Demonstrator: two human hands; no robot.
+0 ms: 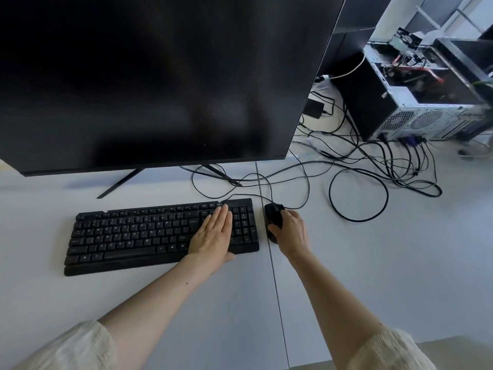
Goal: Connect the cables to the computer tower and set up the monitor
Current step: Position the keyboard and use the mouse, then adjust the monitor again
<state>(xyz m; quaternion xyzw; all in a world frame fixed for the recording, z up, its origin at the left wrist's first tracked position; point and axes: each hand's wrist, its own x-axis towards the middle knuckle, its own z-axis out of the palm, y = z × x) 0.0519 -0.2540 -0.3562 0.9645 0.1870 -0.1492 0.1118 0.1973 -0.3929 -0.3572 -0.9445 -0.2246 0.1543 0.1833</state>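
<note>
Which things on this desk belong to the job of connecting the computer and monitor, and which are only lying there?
Part of the job:
monitor
computer tower, side open
black cables at its back
keyboard under the left hand
mouse held by the right hand

Only lying about:
black power brick behind the monitor
white cable

Both forearms are bare from the wrists back to the elbows. Behind the left hand (pixel 213 233), a cream sleeve (pixel 72 348) of loose, finely textured knit begins near the elbow. Behind the right hand (pixel 292 232), a matching cream sleeve (pixel 389 351) shows a ribbed, woven texture. Neither hand wears rings, watch or gloves, and the nails look short and unpainted.
</note>
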